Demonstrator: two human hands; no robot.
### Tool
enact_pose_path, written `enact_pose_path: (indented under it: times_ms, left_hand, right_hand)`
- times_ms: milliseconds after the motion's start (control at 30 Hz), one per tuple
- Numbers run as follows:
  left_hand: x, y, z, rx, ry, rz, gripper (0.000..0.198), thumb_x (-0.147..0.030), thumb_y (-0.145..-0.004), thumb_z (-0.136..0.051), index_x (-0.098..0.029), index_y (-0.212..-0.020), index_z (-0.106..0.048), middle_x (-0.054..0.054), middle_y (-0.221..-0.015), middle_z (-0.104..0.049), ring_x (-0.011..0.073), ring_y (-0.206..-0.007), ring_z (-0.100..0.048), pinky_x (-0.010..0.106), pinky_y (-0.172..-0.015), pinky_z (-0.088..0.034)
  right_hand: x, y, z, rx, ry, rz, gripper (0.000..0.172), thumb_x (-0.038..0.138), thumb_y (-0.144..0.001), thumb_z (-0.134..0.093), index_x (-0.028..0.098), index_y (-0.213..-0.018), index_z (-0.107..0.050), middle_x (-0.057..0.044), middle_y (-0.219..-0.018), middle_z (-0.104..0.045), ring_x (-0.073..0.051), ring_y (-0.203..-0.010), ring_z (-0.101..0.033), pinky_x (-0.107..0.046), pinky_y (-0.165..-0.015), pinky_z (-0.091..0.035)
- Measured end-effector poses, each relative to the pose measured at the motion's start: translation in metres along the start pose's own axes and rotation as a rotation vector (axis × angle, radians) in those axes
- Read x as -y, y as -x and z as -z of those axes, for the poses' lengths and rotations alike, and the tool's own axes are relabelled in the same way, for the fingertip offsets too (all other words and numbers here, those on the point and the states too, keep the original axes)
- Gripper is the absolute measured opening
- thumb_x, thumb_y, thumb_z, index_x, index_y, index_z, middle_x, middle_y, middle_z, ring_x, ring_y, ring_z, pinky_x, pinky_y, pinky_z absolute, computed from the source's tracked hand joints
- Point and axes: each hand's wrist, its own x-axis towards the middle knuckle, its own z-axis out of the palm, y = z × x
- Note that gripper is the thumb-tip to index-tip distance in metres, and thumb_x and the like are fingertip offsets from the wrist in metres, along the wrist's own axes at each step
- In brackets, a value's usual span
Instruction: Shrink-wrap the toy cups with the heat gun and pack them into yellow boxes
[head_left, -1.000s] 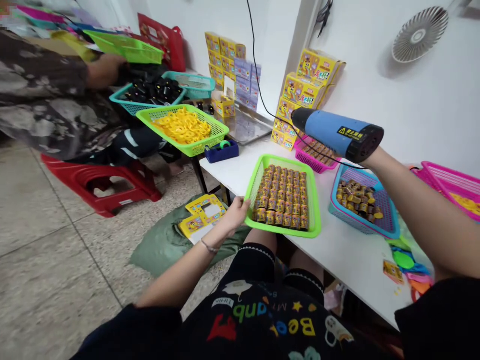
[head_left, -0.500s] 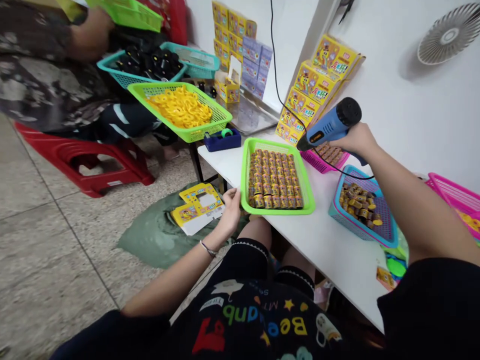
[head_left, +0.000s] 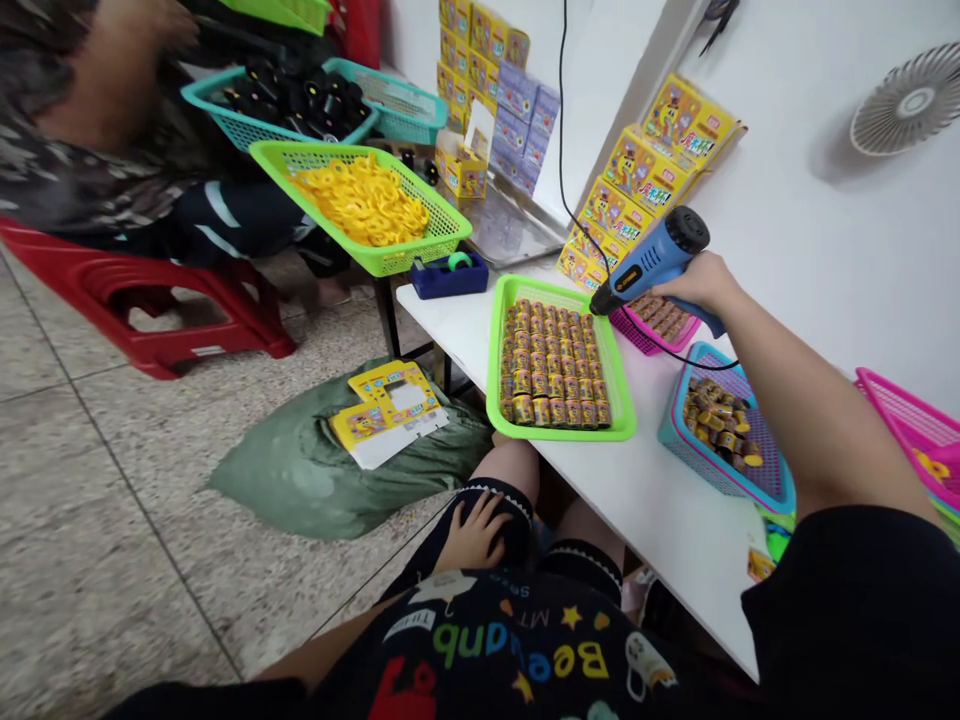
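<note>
My right hand [head_left: 697,284] is closed round the handle of a blue heat gun [head_left: 651,262], whose nozzle points down at the far right corner of a green tray [head_left: 492,372]. The tray stands on the white table [head_left: 652,490] and holds neat rows of small yellow-and-brown wrapped rolls [head_left: 553,362]. My left hand [head_left: 477,532] lies flat on my thigh, fingers spread, holding nothing.
A blue basket [head_left: 757,478] of loose rolls and a pink basket [head_left: 652,322] stand right of the tray. Yellow boxes [head_left: 643,170] are stacked by the wall. A tape dispenser [head_left: 448,273], a green basket of yellow rings [head_left: 360,205], a seated person [head_left: 90,130] and a green sack [head_left: 315,470] lie to the left.
My left hand has left the green tray's edge and dropped onto my thigh. The heat gun has swung down from in front of me to point at the tray.
</note>
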Motion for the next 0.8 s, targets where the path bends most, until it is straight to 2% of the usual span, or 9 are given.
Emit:
enact_pose_path:
  times_ms: [133,233,367,633,800]
  left_hand:
    - [0.010,-0.003,-0.009,0.002,-0.018,-0.021,0.041,-0.033,-0.090,-0.060,-0.035,-0.129,-0.072,0.002,-0.161,-0.051,0.0327,-0.151,-0.044,0.059,-0.123,-0.031]
    - [0.012,0.000,-0.014,0.005,-0.011,-0.033,0.041,-0.035,-0.091,-0.059,-0.036,-0.130,-0.071,0.003,-0.162,-0.050,0.0334,-0.152,-0.042,0.061,-0.122,-0.031]
    - [0.014,0.001,-0.016,0.008,-0.008,-0.034,0.042,-0.036,-0.092,-0.058,-0.037,-0.132,-0.070,0.003,-0.162,-0.050,0.0344,-0.152,-0.042,0.063,-0.121,-0.031]
    - [0.020,0.001,-0.019,0.014,-0.005,-0.064,0.044,-0.038,-0.089,-0.060,-0.037,-0.132,-0.070,0.004,-0.163,-0.048,0.0345,-0.152,-0.043,0.059,-0.122,-0.032]
    - [0.019,0.001,-0.020,0.017,-0.014,-0.060,0.044,-0.039,-0.090,-0.061,-0.036,-0.134,-0.070,0.005,-0.164,-0.048,0.0347,-0.153,-0.041,0.058,-0.123,-0.031]
  right_hand:
    - [0.020,-0.002,-0.004,-0.001,0.033,-0.035,0.061,0.043,-0.059,-0.091,0.013,-0.110,-0.074,-0.011,-0.105,-0.074,-0.036,-0.109,-0.070,-0.049,-0.102,-0.056]
    - [0.032,-0.005,-0.009,0.001,0.035,-0.059,0.059,0.040,-0.058,-0.091,0.013,-0.107,-0.074,-0.011,-0.103,-0.074,-0.036,-0.106,-0.070,-0.051,-0.103,-0.056]
    - [0.042,-0.011,-0.017,0.009,-0.015,-0.023,0.058,0.039,-0.056,-0.092,0.015,-0.106,-0.073,-0.010,-0.103,-0.075,-0.035,-0.105,-0.071,-0.052,-0.104,-0.056]
    - [0.063,-0.024,-0.036,0.038,-0.216,0.054,0.051,0.034,-0.055,-0.091,0.018,-0.100,-0.074,-0.010,-0.106,-0.077,-0.034,-0.106,-0.072,-0.055,-0.107,-0.056]
    - [0.072,-0.035,-0.052,0.048,-0.224,0.063,0.053,0.039,-0.051,-0.093,0.014,-0.094,-0.073,-0.010,-0.094,-0.076,-0.034,-0.099,-0.073,-0.055,-0.100,-0.060]
